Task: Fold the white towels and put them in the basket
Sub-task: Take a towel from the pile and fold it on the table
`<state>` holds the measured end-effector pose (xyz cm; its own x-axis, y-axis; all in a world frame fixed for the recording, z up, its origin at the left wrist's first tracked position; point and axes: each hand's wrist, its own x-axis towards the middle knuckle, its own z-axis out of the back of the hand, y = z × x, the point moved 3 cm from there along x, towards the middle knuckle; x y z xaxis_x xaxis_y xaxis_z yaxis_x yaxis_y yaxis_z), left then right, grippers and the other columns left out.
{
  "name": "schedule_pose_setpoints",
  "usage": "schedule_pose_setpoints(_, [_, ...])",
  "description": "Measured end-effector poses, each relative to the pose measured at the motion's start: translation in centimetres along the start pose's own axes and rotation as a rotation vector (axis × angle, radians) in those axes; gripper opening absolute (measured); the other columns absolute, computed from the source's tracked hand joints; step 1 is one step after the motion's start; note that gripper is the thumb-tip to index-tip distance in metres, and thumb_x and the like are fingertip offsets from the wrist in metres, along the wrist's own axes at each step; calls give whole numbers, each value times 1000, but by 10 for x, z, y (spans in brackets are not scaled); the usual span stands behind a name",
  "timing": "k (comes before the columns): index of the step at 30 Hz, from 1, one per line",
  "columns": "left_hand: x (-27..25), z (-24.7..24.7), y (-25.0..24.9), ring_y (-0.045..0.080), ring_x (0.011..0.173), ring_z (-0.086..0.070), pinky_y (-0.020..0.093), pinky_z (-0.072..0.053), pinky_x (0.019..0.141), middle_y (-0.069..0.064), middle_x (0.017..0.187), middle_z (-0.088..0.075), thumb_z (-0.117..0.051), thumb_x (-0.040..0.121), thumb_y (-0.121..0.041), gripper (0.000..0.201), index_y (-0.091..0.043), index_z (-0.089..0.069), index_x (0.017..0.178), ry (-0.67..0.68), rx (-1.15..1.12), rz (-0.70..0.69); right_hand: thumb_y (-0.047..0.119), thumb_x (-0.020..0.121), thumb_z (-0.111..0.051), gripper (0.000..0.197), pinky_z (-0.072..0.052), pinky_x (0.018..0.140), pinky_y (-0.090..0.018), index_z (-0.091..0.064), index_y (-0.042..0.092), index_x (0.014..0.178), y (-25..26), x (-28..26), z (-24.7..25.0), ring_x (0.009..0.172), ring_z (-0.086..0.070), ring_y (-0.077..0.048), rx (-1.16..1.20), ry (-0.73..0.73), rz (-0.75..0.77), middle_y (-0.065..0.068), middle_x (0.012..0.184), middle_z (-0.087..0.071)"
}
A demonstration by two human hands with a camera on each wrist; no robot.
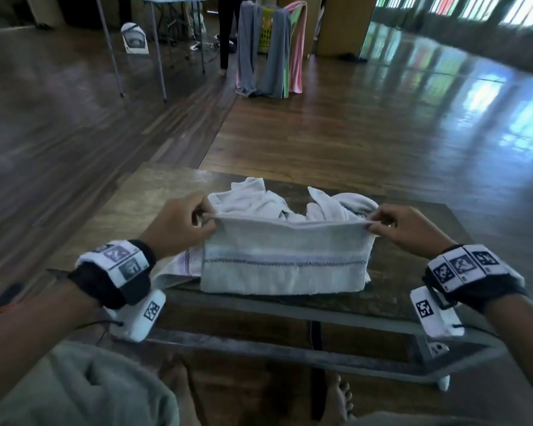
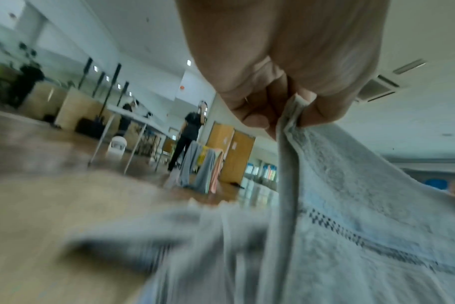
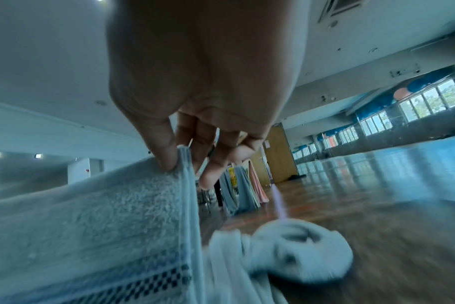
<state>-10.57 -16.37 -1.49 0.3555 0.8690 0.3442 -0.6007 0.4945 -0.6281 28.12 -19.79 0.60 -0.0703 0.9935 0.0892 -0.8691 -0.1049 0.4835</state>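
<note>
A white towel (image 1: 285,256) with a dark stitched band hangs stretched between both hands above the near part of a low wooden table (image 1: 154,192). My left hand (image 1: 183,224) pinches its upper left corner; in the left wrist view the left hand (image 2: 286,98) has thumb and fingers clamped on the hem of the towel (image 2: 351,205). My right hand (image 1: 403,226) pinches the upper right corner; the right wrist view shows the right hand (image 3: 185,148) holding the doubled edge of the towel (image 3: 104,226). Crumpled white towels (image 1: 277,201) lie behind. No basket shows near the table.
Another white towel (image 1: 179,265) with a stitched edge lies under the held one at the table's left. Far across the wooden floor a yellow laundry basket (image 1: 266,29) stands draped with grey and pink cloths. Folding table legs (image 1: 159,53) and a person's legs (image 1: 226,32) are at the back.
</note>
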Motion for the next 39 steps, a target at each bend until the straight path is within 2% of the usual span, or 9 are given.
schedule_pose_setpoints(2, [41,39,-17,4,66,-54,11,-37,56,-7,67,-59,-69,79,-12,13,-17,-58,75,-77,74,-65,15,85,-65,4,-40,63,-20,-65,19,87,17,20,38,70,-56,-1,11,-102,21,10,77,-63])
schedule_pose_setpoints(7, [131,131,-87,16,68,-57,1,-36,56,1,80,-63,-64,83,-12,6,-7,-63,86,-364,189,-227,11,86,-64,14,-37,58,-4,-67,6,99,80,58,145,78,-55,-16,29,-519,133,-4,87,-62])
schedule_pose_setpoints(10, [146,166,-125,3,62,-52,1,-37,57,0,84,-62,-60,84,-11,5,-10,-61,89,-459,203,-279,11,87,-63,15,-40,57,-2,-66,6,101,105,61,185,68,-55,-4,60,-607,187,-8,89,-63])
schedule_pose_setpoints(15, [122,171,-126,11,73,-60,10,-45,62,3,86,-65,-64,84,-8,6,-9,-61,89,-339,184,-272,7,86,-63,14,-36,57,-3,-65,6,99,112,35,182,67,-50,0,24,-481,184,-5,84,-61])
schedule_pose_setpoints(19, [85,143,-94,-11,69,-61,5,-45,60,-12,75,-66,-70,81,-13,19,-28,-58,79,55,166,-163,7,83,-66,9,-43,61,-9,-65,15,86,90,8,141,69,-59,-6,1,-205,127,5,78,-64])
schedule_pose_setpoints(22, [55,105,-63,-8,72,-62,5,-46,66,-12,83,-68,-70,82,-19,9,-24,-63,86,351,118,-27,6,83,-67,17,-42,61,-4,-64,22,78,70,-11,103,66,-60,6,23,-8,97,3,81,-69])
schedule_pose_setpoints(27, [20,42,-7,9,75,-64,22,-48,73,-8,84,-71,-67,84,-31,3,-30,-67,81,692,200,78,14,82,-68,14,-42,68,-15,-65,26,74,37,-23,35,75,-59,7,-43,204,27,9,77,-68])
schedule_pose_setpoints(35, [56,6,43,-11,74,-57,9,-38,63,-14,81,-65,-63,87,-24,3,-24,-65,87,315,185,76,17,87,-63,7,-44,70,-18,-66,23,85,-10,28,-15,77,-61,3,41,158,-22,9,84,-68])
schedule_pose_setpoints(39, [91,-12,59,8,76,-58,14,-40,68,-10,83,-63,-59,90,-23,7,-18,-64,93,240,169,117,15,86,-64,7,-46,80,-28,-67,12,92,-29,62,-28,84,-61,-14,23,116,-61,3,86,-66])
